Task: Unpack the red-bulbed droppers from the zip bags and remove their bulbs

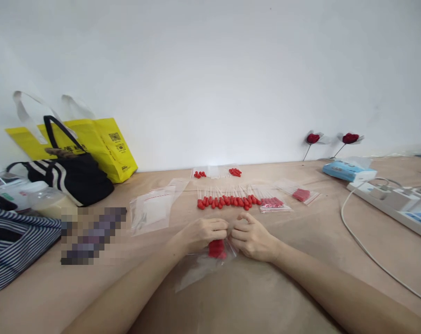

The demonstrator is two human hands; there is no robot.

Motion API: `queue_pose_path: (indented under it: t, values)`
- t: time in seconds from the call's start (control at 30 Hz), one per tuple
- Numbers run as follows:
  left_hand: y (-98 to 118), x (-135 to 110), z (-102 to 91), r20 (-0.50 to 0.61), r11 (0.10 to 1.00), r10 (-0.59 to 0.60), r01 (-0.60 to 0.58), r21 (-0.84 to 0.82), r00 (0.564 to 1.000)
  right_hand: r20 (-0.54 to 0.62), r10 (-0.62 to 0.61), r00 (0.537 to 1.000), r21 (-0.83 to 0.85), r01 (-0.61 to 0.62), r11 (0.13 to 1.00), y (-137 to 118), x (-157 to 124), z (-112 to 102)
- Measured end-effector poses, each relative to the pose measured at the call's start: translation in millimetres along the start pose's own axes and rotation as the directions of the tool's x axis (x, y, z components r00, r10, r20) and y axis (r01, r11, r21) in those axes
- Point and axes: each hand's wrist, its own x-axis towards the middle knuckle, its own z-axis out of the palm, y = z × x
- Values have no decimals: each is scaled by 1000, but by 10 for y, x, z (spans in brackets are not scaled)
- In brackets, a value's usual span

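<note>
My left hand (207,233) is closed over a clear plastic bag (192,274) near the table's front middle. Red pieces (217,249) show through the film just below its fingers. Close on the right, my right hand (251,237) has its fingers curled in a pinch at the bag's right edge; the fingertips are partly hidden. Beyond both hands lies a row of thin white sticks with red bulb-shaped tips (227,201). At the row's right end, similar red-tipped sticks lie in a clear zip bag (275,205).
Another zip bag with red pieces (301,195) lies farther right; empty clear bags (152,208) lie left. Small red pieces (235,172) rest near the wall. Bags, including a yellow one (107,144), stand left. A tissue pack (349,170), power strip (401,204) and white cable (358,241) occupy the right.
</note>
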Motion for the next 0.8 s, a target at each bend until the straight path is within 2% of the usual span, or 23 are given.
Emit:
queue_pose_path:
  t: [0.1, 0.17, 0.27, 0.33, 0.47, 0.6, 0.7, 0.8]
  values:
    - [10, -35, -19, 45, 999, -26, 28, -40, 999, 26, 18, 1000, 55, -19, 998, 21, -44, 27]
    - [67, -96, -18, 25, 983, -171, 173, -58, 985, 91, 74, 993, 98, -83, 992, 26, -73, 28]
    - [228, -239, -17, 55, 914, -397, 400, -63, 916, 234, 201, 951, 215, -252, 943, 30, -97, -11]
    - [338, -333, -20, 134, 881, -456, 467, -70, 880, 323, 264, 909, 337, -372, 865, 37, -98, -40]
    - [415, -391, -25, 231, 872, -441, 475, -118, 867, 420, 401, 814, 460, -572, 679, 37, -76, -26]
    - [343, -321, -31, 214, 878, -413, 450, -165, 885, 427, 556, 713, 434, -701, 566, 16, -68, 53]
    - [291, -292, -37, 207, 880, -410, 445, -166, 888, 443, 579, 685, 456, -728, 512, 29, -77, 78]
    - [265, -296, -33, 204, 883, -399, 435, -177, 894, 493, 544, 679, 495, -733, 467, 73, -69, 61]
